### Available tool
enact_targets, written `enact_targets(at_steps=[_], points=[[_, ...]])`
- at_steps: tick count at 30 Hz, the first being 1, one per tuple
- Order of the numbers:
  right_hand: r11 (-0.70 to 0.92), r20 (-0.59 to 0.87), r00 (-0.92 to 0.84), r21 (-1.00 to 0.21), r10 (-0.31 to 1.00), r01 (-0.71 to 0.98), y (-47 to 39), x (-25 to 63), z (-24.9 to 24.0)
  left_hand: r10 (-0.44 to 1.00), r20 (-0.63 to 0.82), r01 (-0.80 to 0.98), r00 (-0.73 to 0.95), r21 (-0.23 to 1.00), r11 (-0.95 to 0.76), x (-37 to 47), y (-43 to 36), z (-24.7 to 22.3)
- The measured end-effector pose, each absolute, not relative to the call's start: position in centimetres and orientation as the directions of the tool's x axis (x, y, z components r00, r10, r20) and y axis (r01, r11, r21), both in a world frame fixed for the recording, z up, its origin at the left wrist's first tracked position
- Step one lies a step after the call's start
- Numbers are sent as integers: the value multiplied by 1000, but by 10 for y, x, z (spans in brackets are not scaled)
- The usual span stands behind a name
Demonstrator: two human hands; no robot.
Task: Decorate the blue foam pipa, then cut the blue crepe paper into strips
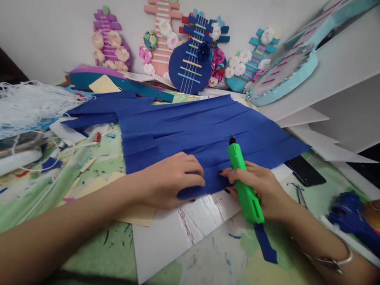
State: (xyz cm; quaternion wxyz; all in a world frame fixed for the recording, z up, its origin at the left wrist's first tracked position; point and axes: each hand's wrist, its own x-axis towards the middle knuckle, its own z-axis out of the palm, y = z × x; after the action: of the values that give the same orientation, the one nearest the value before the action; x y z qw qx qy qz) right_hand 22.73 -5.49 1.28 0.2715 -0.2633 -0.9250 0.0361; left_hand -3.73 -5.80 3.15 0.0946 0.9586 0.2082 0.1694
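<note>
A wide sheet of creased blue paper (177, 132) covers the middle of the table and overlaps a white board (165, 250) with glossy streaks on it. My left hand (170, 180) grips the paper's near edge, fingers bent over the top and thumb low at the edge. In my right hand (255, 183) is a bright green pen-shaped tool (245, 195) with a black tip pointing away from me; its exact kind is unclear. The right fingertips also touch the blue paper. Below the tool lies a narrow blue strip (265, 245).
Decorated lute-shaped crafts (189, 68) lean on the back wall. Tangled white cord (28, 108) is piled at left. A black phone (306, 170), scissors (300, 197) and a blue glue gun (349, 212) lie at right. White boards (338, 92) stand behind them.
</note>
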Motion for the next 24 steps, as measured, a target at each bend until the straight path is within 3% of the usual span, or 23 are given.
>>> enact_targets(at_steps=[6,9,15,24], points=[[775,374,-690,-430,620,463,-57,223,5,326,311,333,893,30,-942,-26,-78,17],[712,311,-676,-530,668,460,-57,219,3,296,289,313,910,-13,-950,-27,-85,16],[606,206,-639,-612,742,507,-52,220,-1,335,277,332,900,61,-941,-37,-92,15],[581,204,-631,-659,749,477,-48,222,-6,336,251,306,908,151,-940,-42,-86,10]])
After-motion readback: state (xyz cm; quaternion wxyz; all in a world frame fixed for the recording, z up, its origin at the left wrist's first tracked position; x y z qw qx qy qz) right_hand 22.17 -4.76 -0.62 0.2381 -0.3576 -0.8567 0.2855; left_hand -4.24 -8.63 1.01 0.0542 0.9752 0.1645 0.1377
